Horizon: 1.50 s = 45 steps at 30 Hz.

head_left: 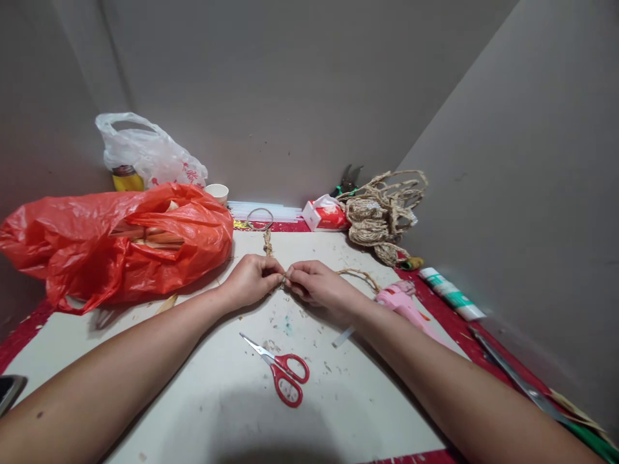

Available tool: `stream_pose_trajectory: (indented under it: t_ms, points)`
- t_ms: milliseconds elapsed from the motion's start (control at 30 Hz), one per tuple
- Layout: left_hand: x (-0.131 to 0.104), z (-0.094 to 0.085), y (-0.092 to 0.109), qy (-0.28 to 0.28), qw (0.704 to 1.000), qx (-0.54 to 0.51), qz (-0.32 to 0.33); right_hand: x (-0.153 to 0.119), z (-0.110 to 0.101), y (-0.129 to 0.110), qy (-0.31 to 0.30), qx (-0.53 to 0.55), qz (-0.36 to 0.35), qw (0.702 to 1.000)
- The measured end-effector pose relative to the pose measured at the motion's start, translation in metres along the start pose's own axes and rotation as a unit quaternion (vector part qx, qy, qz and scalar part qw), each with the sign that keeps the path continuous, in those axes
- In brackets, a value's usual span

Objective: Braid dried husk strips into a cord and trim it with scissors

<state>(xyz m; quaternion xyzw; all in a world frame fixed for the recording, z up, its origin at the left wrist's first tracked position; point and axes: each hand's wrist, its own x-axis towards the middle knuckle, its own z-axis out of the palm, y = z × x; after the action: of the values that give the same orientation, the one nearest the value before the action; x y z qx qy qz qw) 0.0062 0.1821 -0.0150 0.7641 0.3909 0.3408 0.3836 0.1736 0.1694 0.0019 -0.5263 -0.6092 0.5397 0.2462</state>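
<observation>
My left hand (254,278) and my right hand (314,283) meet over the middle of the white board, fingertips pinched together. Between them is a short bit of tan braided straw cord (360,273), mostly hidden by the fingers. The cord shows again beyond my right hand, curving toward a pink glue gun (401,301). Just past my left hand, a knotted cord piece (267,243) hangs from a thin metal ring (260,219). Red-handled scissors (283,370) lie slightly apart on the board, nearer to me than both hands.
A red plastic bag (120,245) fills the left side, with a white bag (149,151) behind it. At the back are glue sticks (265,212), a tissue pack (324,213) and bundled cord (377,219). Large shears (517,374) lie along the right edge.
</observation>
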Motion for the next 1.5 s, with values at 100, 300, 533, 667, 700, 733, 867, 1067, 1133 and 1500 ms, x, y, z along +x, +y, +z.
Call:
stream_pose_trajectory:
  t_ms: [100, 300, 533, 667, 700, 733, 867, 1067, 1133, 1500]
  points:
    - [-0.0015, -0.0006, 0.0032, 0.018, 0.998, 0.053, 0.035, 0.0003, -0.0009, 0.0008, -0.047, 0.134, 0.047, 0.989]
    - [-0.0014, -0.0009, 0.0038, 0.022, 0.995, 0.088, 0.048, -0.0009, -0.0034, -0.0005, -0.072, 0.215, 0.064, 0.972]
    - [-0.0002, 0.0001, 0.0025, 0.002, 0.999, 0.028, 0.02, -0.0037, -0.0011, -0.0034, -0.043, 0.183, 0.054, 0.981]
    - [-0.0002, 0.0008, 0.0045, 0.004, 1.0, 0.013, 0.011, -0.005, -0.0013, -0.0043, -0.045, 0.189, 0.057, 0.979]
    - [-0.0002, 0.0011, 0.0048, 0.005, 1.0, 0.01, 0.011, -0.0053, -0.0013, -0.0046, -0.044, 0.19, 0.056, 0.979]
    - [-0.0003, 0.0014, 0.005, 0.006, 1.0, 0.006, 0.012, -0.0054, -0.0014, -0.0047, -0.043, 0.189, 0.056, 0.979]
    - [-0.0009, 0.0027, 0.0063, 0.02, 1.0, 0.011, 0.022, -0.0043, -0.0026, -0.0039, -0.042, 0.192, 0.057, 0.979]
    - [-0.0015, 0.0039, 0.0058, 0.037, 0.998, 0.031, 0.044, -0.0016, -0.0044, -0.0005, -0.056, 0.213, 0.056, 0.974]
    - [-0.0014, 0.0042, 0.0041, 0.037, 0.997, 0.034, 0.05, -0.0017, -0.0039, -0.0005, -0.054, 0.214, 0.06, 0.974]
    - [-0.0021, 0.0045, 0.0049, 0.038, 0.996, 0.055, 0.061, -0.0037, -0.003, -0.0028, -0.064, 0.218, 0.074, 0.971]
